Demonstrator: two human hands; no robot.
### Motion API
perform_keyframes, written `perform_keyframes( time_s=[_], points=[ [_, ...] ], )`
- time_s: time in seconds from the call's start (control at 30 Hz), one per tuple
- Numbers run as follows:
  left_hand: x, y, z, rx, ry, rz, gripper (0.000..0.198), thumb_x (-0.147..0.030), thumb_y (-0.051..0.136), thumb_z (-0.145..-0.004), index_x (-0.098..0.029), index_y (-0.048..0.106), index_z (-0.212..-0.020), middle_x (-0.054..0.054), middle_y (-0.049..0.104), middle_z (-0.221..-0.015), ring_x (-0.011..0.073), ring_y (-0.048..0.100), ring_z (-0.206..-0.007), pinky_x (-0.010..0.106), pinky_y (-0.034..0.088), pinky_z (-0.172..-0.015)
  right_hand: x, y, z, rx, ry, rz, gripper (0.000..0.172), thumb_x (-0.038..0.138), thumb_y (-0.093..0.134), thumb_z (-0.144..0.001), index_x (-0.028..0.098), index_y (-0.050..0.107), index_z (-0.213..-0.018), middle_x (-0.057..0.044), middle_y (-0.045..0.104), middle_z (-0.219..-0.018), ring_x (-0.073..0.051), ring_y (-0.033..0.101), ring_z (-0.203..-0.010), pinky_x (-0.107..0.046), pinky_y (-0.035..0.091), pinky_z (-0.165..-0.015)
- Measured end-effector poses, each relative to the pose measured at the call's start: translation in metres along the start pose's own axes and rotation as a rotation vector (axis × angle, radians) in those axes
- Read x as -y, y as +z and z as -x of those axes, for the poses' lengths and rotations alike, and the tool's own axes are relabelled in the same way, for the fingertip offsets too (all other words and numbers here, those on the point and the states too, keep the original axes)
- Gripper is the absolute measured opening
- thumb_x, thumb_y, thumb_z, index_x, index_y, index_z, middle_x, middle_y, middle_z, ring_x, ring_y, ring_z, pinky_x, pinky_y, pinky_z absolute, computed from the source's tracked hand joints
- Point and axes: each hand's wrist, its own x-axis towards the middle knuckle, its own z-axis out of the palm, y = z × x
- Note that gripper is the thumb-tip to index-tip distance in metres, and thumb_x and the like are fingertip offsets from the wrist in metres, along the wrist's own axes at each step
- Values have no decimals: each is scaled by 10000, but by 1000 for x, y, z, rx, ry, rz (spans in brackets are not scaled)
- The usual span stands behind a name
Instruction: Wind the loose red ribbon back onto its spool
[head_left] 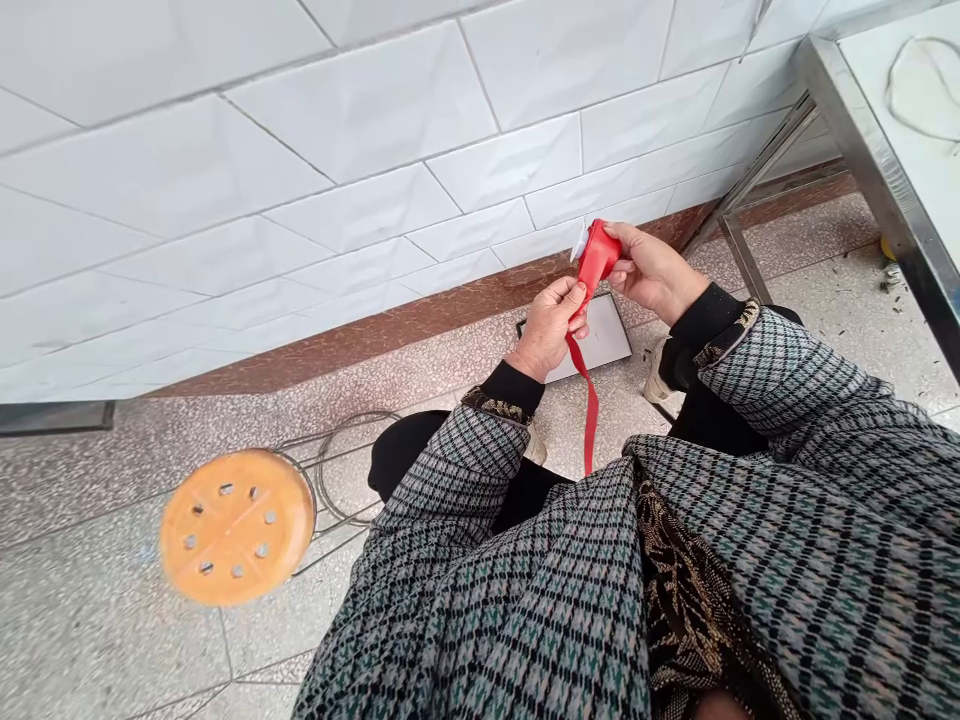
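My right hand point(651, 268) grips a roll of red ribbon point(598, 254) held up in front of the tiled wall. A bit of white shows at the roll's top left. My left hand point(550, 327) pinches the ribbon's loose strip point(589, 400) just below the roll. The strip hangs down between my knees toward my lap. Both arms wear checked sleeves with dark cuffs.
An orange round stool point(237, 526) with a wire frame stands on the floor at the left. A flat white-faced scale point(600, 340) lies on the floor under my hands. A steel table point(877, 170) stands at the right by the white tiled wall point(337, 150).
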Motion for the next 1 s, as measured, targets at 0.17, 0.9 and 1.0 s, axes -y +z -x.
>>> perform_keyframes(
  time_s=[0.17,0.9,1.0],
  points=[
    [3,6,-1,-12,77,-74,405,-506,783,-876,-205,529,-780,-92,393,-571,27,262,-411,182,183,-375,3,-2,3,-12,-32,-26,153,237,654,-1027,213,551,-917,94,469,-578,-29,223,-393,-138,287,-365],
    [17,-12,-12,-3,141,-103,591,-709,805,-756,-203,504,-706,-90,424,-524,31,290,-398,191,210,-385,8,-5,18,99,65,-11,176,259,700,-998,197,573,-894,96,451,-552,-18,184,-388,-117,271,-343],
    [21,-17,-15,-75,263,-269,507,-608,804,-794,-195,541,-665,-71,441,-526,50,342,-444,205,259,-417,8,-5,17,114,79,-19,147,257,702,-994,197,582,-933,92,474,-568,-17,188,-390,-113,270,-338]
  ],
)
